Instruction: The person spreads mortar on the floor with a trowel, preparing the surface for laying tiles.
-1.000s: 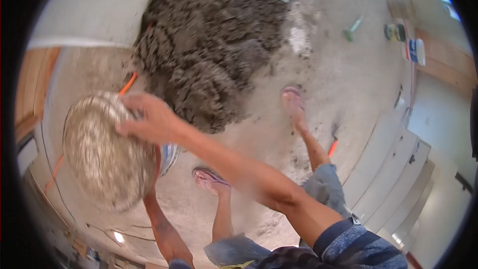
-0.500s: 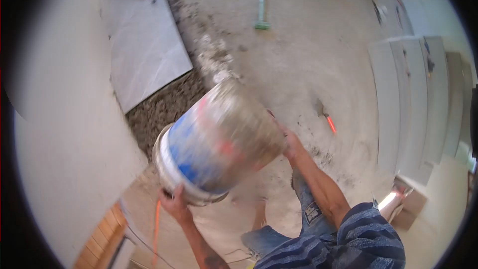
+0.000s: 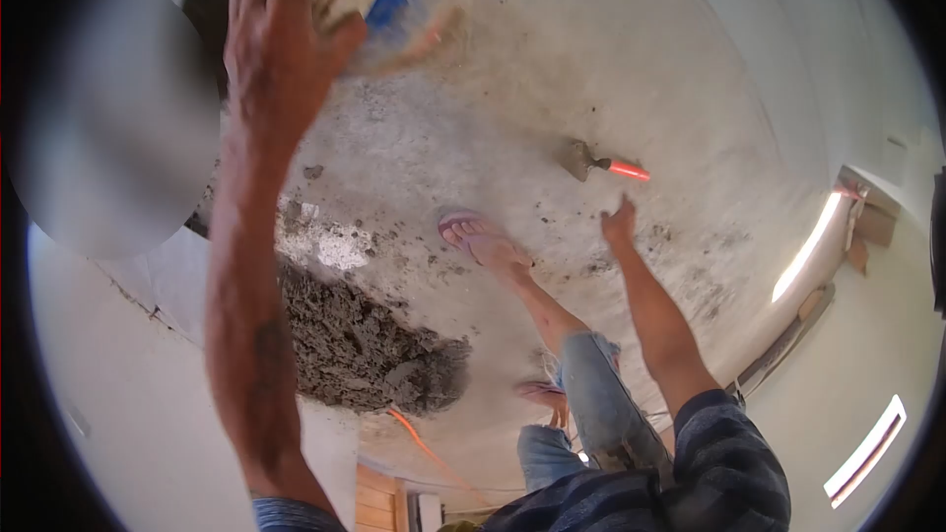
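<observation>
At the top of the head view, my left hand grips the rim of a dirty white and blue bucket, which lies tipped with its mouth towards the left. The bucket is blurred and partly out of frame. My right hand is empty, its fingers partly stretched out, just below a trowel with a red handle that rests on the floor. A heap of dark wet mortar lies below the bucket, to the right of my left forearm.
My sandalled foot stands on the dusty concrete floor. An orange cord runs from beside the mortar heap. A pale wall rises at left, with wooden boards at the bottom. Boxes stand at the far right.
Both hands held the tipped bucket; now only my left hand does, farther up the view. My right hand has let go and come near the trowel. The mortar heap now shows.
</observation>
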Motion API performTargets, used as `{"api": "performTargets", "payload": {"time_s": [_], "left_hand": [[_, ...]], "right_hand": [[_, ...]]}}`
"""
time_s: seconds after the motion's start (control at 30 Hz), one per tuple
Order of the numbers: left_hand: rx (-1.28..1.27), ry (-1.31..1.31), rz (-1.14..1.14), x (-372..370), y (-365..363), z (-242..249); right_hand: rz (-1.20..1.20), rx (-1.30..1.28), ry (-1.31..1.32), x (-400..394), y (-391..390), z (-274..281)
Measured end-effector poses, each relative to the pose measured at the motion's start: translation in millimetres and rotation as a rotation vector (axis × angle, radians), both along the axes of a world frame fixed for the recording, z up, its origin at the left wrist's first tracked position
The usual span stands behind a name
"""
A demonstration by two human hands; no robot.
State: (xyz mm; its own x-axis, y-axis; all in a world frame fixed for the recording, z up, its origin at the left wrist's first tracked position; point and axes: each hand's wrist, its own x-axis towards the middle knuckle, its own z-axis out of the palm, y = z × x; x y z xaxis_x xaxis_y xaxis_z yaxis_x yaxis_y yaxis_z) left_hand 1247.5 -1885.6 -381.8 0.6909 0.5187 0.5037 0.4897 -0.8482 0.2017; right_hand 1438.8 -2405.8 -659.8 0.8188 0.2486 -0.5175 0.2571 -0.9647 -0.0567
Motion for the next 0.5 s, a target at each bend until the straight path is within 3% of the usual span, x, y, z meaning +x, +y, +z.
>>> {"api": "performTargets", "payload": {"time_s": [0.03,0.1,0.17,0.27,0.33,0.4,0.43,0.47,0.5], "left_hand": [[0.014,0.030,-0.013,16,11,-14],[0.027,0.101,-0.029,34,16,-42],[0.072,0.049,-0.118,46,11,-80],[0.174,-0.051,-0.212,61,4,-116],[0.323,-0.139,-0.170,62,1,-128],[0.155,0.098,-0.005,31,-37,-114],[0.086,0.229,0.077,15,-58,-106],[-0.075,0.045,0.080,-3,-84,-93],[-0.465,0.129,0.146,-24,-117,-84]], "right_hand": [[0.077,-0.045,-0.096,18,-2,-17],[0.245,0.173,-0.141,49,10,-27],[0.459,0.182,-0.079,66,33,-31],[0.588,-0.122,0.102,92,38,-60],[0.637,-0.155,0.136,87,46,-52],[0.734,-0.122,0.146,62,61,-21],[0.687,0.041,0.146,61,38,-35],[0.683,0.102,0.137,42,45,-19],[0.771,0.242,0.050,29,36,-19]]}}
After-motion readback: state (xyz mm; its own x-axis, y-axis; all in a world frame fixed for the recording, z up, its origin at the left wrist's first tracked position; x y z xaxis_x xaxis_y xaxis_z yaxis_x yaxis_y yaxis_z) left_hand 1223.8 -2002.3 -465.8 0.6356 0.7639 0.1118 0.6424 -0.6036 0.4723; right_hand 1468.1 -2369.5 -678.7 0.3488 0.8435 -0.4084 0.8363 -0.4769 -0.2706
